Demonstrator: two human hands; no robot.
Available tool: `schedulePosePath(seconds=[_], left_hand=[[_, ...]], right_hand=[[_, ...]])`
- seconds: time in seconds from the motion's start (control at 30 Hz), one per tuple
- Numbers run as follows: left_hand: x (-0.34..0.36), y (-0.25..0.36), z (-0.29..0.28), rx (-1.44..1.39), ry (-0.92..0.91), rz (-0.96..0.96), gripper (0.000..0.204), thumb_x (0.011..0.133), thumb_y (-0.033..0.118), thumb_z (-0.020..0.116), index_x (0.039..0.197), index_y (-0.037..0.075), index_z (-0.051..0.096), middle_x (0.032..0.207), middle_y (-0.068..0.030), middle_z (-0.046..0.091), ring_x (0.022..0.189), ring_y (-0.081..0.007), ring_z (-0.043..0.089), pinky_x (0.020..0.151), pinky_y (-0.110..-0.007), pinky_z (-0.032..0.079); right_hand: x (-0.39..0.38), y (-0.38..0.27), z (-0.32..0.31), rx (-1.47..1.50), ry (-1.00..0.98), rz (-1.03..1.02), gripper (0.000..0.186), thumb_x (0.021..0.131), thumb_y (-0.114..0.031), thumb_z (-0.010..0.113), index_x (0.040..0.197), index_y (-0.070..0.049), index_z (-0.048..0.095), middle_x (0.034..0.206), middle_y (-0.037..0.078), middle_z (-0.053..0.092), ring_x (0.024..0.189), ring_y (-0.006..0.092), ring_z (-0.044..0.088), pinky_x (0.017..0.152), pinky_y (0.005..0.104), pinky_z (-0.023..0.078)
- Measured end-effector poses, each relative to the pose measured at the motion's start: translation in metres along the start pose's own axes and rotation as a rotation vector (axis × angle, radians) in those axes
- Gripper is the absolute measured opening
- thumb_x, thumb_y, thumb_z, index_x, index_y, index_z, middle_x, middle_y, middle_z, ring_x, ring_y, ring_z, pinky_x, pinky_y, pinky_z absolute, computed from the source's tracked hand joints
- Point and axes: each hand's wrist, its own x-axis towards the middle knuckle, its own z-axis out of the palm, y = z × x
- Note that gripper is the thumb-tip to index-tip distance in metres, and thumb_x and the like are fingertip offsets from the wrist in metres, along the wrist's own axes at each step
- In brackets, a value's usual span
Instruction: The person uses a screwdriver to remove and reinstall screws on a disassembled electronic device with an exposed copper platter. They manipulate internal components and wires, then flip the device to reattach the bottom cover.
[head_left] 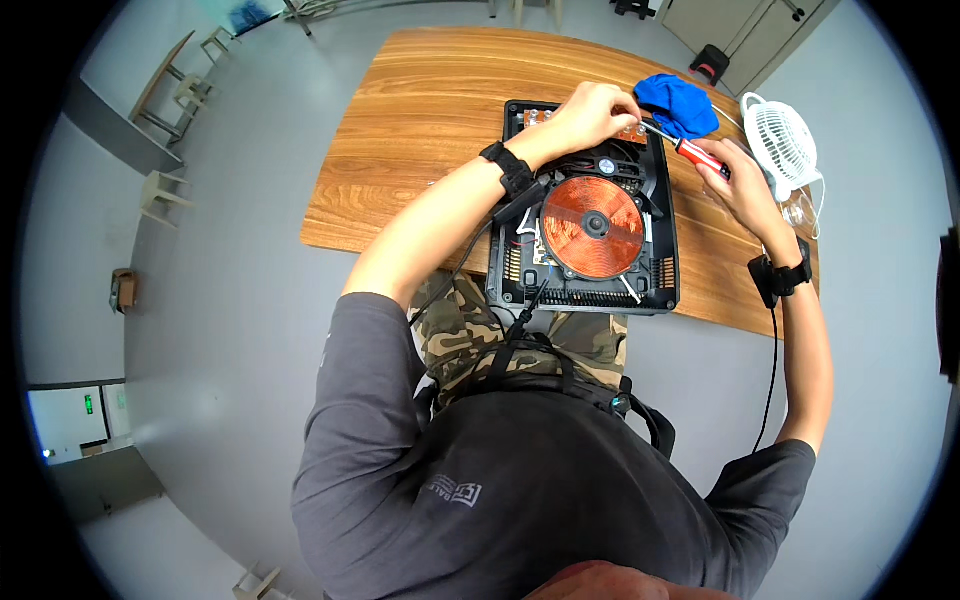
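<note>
An opened induction cooker, its black housing (668, 250) showing, lies at the table's near edge. A round copper coil (570, 215) fills its near half, and an orange-brown circuit board (634, 133) runs along its far side. In my right hand (745, 185), beside the cooker's right edge, is a screwdriver with a red, white and black handle (697, 153). Its metal shaft points left toward the board. Over the far side of the housing, my left hand (597, 112) has its fingers pinched together by the shaft's tip; what they hold is hidden.
A blue cloth (677, 105) lies beyond the screwdriver. The white fan (780, 145) stands at the wooden table's (430, 110) right edge, near a small clear object (797, 210). Black cables run from both wrist straps. Stools (165, 195) stand on the floor at left.
</note>
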Motion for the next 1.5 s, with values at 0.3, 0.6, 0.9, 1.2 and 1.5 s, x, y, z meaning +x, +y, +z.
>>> schedulePosePath(seconds=[0.3,0.6,0.9,1.2,1.5], left_hand=[[-0.015,0.000,-0.019,-0.139,-0.026,-0.198,0.020,0.094,0.016,0.072,0.108,0.003,0.077,0.093,-0.0095,0.078,0.084,-0.0153,0.075,0.078,-0.030,0.059],[-0.013,-0.002,-0.015,-0.427,-0.094,-0.306,0.018,0.097,0.009,0.069,0.110,-0.002,0.074,0.096,-0.0102,0.077,0.088,-0.0123,0.074,0.082,-0.025,0.059],[-0.001,-0.006,-0.006,-0.592,-0.196,-0.386,0.021,0.098,0.010,0.069,0.110,-0.006,0.072,0.097,-0.0122,0.076,0.086,-0.0125,0.072,0.080,-0.025,0.059],[0.010,0.001,-0.002,-0.623,-0.315,-0.483,0.027,0.101,0.014,0.067,0.116,-0.007,0.069,0.103,-0.0129,0.075,0.089,-0.0127,0.072,0.083,-0.024,0.060],[0.019,-0.001,0.012,-0.858,-0.269,-0.559,0.036,0.101,0.019,0.067,0.124,-0.008,0.064,0.112,-0.0147,0.073,0.098,-0.0171,0.072,0.090,-0.027,0.059]], right_hand=[[0.003,-0.020,-0.001,0.036,-0.038,0.025,0.034,0.098,-0.025,0.066,0.126,-0.006,0.065,0.101,0.013,0.062,0.089,0.0288,0.062,0.081,0.0380,0.050],[-0.002,-0.013,-0.006,0.043,-0.015,-0.059,0.034,0.097,-0.023,0.066,0.126,-0.005,0.065,0.108,0.014,0.066,0.097,0.0296,0.064,0.087,0.0377,0.050],[-0.011,0.013,-0.004,0.181,-0.022,0.034,0.034,0.098,-0.026,0.067,0.125,-0.006,0.067,0.114,0.012,0.070,0.104,0.0238,0.066,0.092,0.0356,0.051],[-0.009,0.035,-0.008,0.180,-0.004,-0.079,0.035,0.097,-0.030,0.068,0.124,-0.009,0.069,0.119,0.014,0.070,0.110,0.0298,0.066,0.095,0.0393,0.051],[-0.009,0.051,-0.021,0.279,-0.084,-0.075,0.059,0.083,-0.031,0.083,0.133,-0.005,0.063,0.129,0.015,0.064,0.121,0.0271,0.060,0.104,0.0378,0.047]])
